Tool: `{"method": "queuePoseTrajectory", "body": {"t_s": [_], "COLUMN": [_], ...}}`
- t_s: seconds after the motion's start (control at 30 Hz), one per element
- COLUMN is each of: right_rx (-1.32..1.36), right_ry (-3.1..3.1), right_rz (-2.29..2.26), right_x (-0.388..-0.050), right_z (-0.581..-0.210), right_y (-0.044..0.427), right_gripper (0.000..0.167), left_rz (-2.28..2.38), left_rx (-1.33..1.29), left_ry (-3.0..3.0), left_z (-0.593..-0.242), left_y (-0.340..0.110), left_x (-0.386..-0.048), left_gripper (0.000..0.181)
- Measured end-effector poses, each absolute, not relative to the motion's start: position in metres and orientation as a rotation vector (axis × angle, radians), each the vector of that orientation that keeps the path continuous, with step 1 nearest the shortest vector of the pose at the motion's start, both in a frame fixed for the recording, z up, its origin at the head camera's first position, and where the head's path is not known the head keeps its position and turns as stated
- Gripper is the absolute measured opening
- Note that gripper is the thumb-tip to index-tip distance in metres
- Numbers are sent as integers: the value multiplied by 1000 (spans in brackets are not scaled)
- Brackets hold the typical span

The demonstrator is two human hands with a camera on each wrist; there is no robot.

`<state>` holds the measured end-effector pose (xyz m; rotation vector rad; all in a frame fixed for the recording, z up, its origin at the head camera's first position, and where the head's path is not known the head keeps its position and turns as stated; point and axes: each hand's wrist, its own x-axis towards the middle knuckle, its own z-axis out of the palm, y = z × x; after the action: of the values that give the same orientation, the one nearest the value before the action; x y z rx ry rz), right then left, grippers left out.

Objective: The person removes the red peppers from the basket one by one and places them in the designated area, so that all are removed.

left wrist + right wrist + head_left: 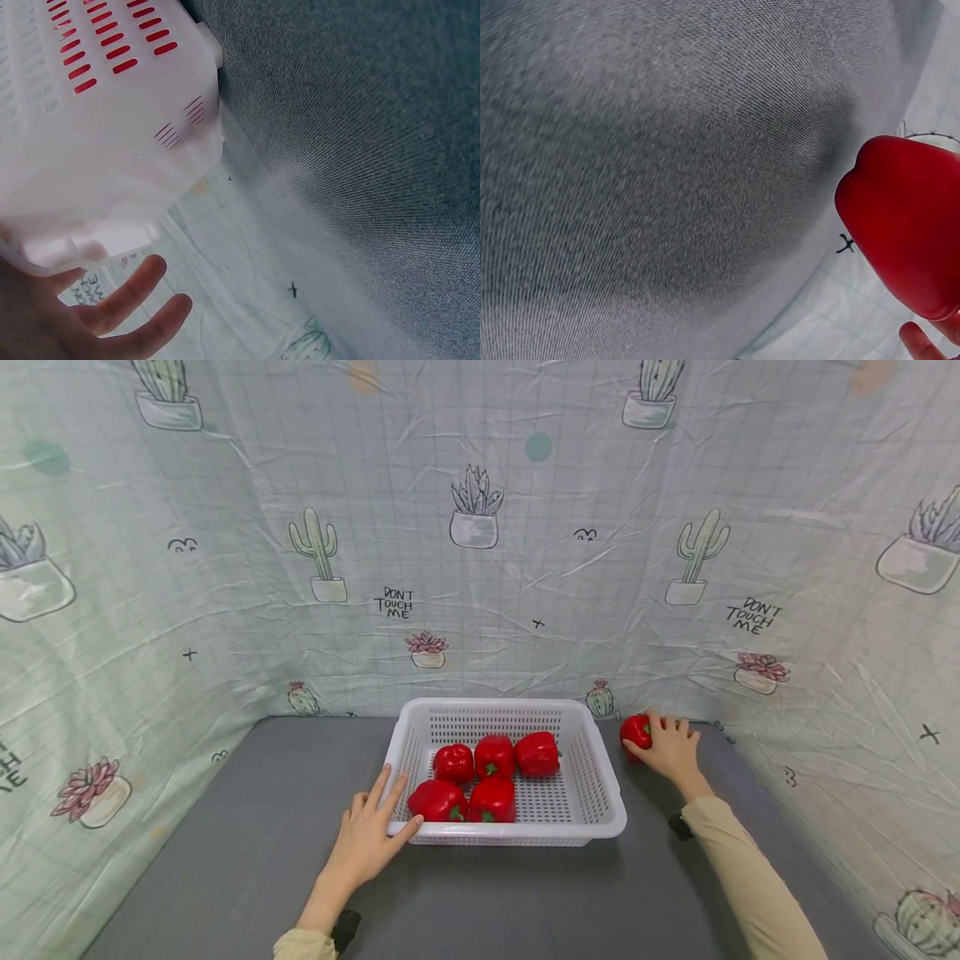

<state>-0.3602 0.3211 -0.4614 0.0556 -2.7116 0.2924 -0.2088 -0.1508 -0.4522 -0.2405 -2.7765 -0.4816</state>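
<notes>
Cloth (pixel 540 585) rises round the back & sides; 1 grey table (pixel 315 802) below. 1 white basket (pixel 517 830) mid-table. L hand (pixel 363 839) at basket's 8 o'clock corner, fingers spread, touching rim. R hand (pixel 672 750) approx 3 o'clock of basket, thumb & forefinger pinching lone pepper (pixel 634 732), other fingers spread. That pepper's at 2-3 o'clock of basket, nr table's far edge. Judging progress: 5 red peppers (pixel 492 799) in (3 far, 2 nr), 1 left outside; 6 total.
</notes>
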Motion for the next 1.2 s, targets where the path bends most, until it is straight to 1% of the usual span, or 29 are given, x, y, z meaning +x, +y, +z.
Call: {"method": "queuePoseTrajectory", "body": {"t_s": [0.4,0.67,1.2], "right_rx": [-33,-46,46], "right_ry": [-2846,-2838,-2838], "right_rz": [298,342,273], "right_x": [-373,-377,-365], "right_z": [-470,-472,-470], "right_y": [314,312,319], "right_gripper": [69,66,84], "left_rz": [-487,-499,-498], "left_rx": [-233,-225,-243], "left_ry": [-2795,-2791,-2781], "left_z": [-454,-454,-455], "left_y": [-151,-151,-151], "left_x": [-209,-209,-210], "left_gripper": [71,71,70]}}
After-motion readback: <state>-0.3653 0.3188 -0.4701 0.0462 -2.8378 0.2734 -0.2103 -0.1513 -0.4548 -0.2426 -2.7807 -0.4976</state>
